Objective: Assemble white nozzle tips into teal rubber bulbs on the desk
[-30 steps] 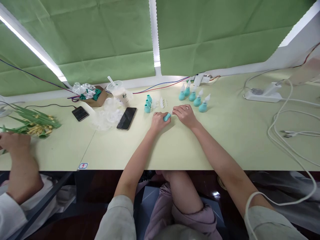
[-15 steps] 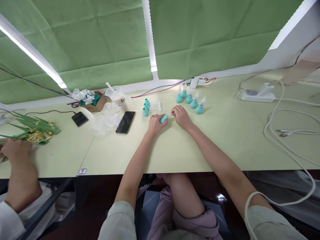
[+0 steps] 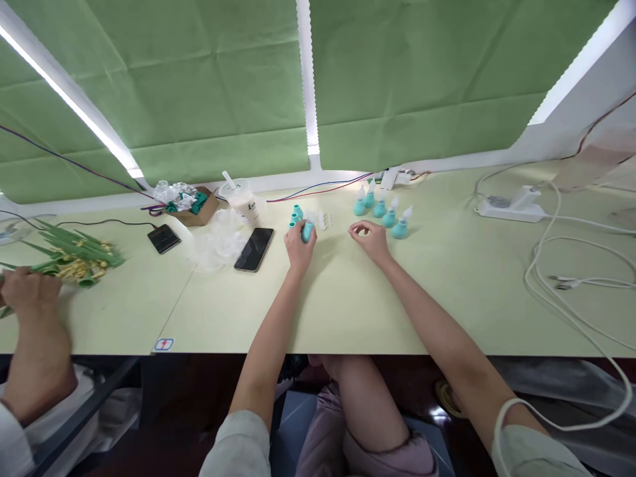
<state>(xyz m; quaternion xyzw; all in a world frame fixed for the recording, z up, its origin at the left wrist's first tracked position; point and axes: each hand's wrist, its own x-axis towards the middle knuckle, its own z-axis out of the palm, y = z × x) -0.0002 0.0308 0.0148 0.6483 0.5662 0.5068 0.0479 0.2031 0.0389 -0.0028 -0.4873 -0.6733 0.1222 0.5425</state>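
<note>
My left hand (image 3: 299, 250) is closed around a teal squeeze bulb (image 3: 307, 231), held upright beside several other teal bulbs (image 3: 297, 211) without nozzles. Something pale shows at the top of the held bulb. Apart from it to the right, my right hand (image 3: 371, 240) has thumb and forefinger pinched together in a loop; whether anything small sits between the tips cannot be made out. Small white parts (image 3: 324, 221) lie on the table between my hands. Behind my right hand stand several teal bulbs (image 3: 400, 229) fitted with clear pointed nozzles.
To the left lie a phone (image 3: 254, 250), a crumpled plastic bag (image 3: 221, 242), a drink cup (image 3: 243, 202) and a small box (image 3: 196, 211). Another person's hand (image 3: 30, 291) holds green stems (image 3: 79, 255). White cables and a power strip (image 3: 511, 207) are at right.
My hands have separated. The left carries the teal bulb leftward, turned from lying sideways to upright; the right has pulled away to the right, off the bulb's nozzle end.
</note>
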